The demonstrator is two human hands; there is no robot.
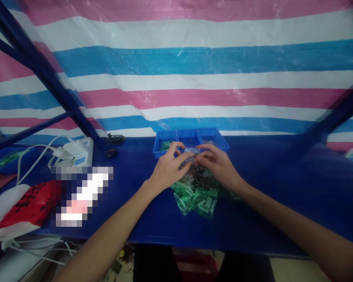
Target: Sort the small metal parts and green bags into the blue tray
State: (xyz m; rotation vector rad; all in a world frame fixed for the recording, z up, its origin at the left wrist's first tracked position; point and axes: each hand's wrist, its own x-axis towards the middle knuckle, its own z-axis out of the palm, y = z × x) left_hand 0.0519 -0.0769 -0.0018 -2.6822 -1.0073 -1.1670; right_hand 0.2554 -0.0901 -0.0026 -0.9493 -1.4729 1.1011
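Small clear plastic bag (192, 152) held at frame centre, just in front of the blue divided tray (191, 139) and above a heap of green-printed packets (197, 194) on the blue bench top (282, 184)

Handling, judged: bag looks thin, limp and very light; film is glossy, so likely slippery between fingertips. Would crumple rather than break. Best hold looks to be its top edge, pinched at two corners, so the mouth stays taut. Contents too small to make out.

Left hand (167, 166): thumb and forefinger closed in a pinch on the left end of the bag; remaining fingers curled loosely, resting near the packet heap.

Right hand (217, 164): same arrangement mirrored, thumb and forefinger pinched on the right end of the bag, other fingers half curled over the packets. Fingertips of both hands nearly meet over the bag.

Surroundings: tray compartments hold a few small dark and green items, detail not resolvable. White power strip with cables (76, 152) at left of frame; red-and-white bag (20, 207) at lower left. Striped pink, white and blue tarpaulin (194, 58) fills the upper frame behind the bench
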